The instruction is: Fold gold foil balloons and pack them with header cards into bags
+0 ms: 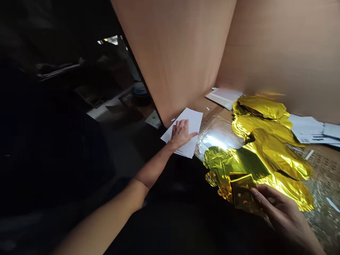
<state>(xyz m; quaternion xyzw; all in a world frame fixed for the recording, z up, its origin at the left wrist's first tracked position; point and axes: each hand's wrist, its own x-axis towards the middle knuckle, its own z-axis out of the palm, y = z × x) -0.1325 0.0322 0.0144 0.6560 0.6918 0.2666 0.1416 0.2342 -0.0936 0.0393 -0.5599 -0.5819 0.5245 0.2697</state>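
Here the left hand (pixel 180 134) lies spread on paper (pixel 195 120); the right hand (pixel 283 212) apparently pinches gold foil (pixel 240 189).

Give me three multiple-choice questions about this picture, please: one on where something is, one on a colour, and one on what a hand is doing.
1. Where does the left hand rest?
A) On a white sheet of paper
B) Inside a box
C) On a keyboard

2. What colour are the crumpled foil shapes?
A) Blue
B) Red
C) Gold

3. What is the right hand doing?
A) Lying flat and empty
B) Holding a small gold foil packet
C) Pressing on the paper

Answers:
1. A, because the palm lies flat on the sheet.
2. C, because the pile shines yellow-gold.
3. B, because its fingers are around the packet.
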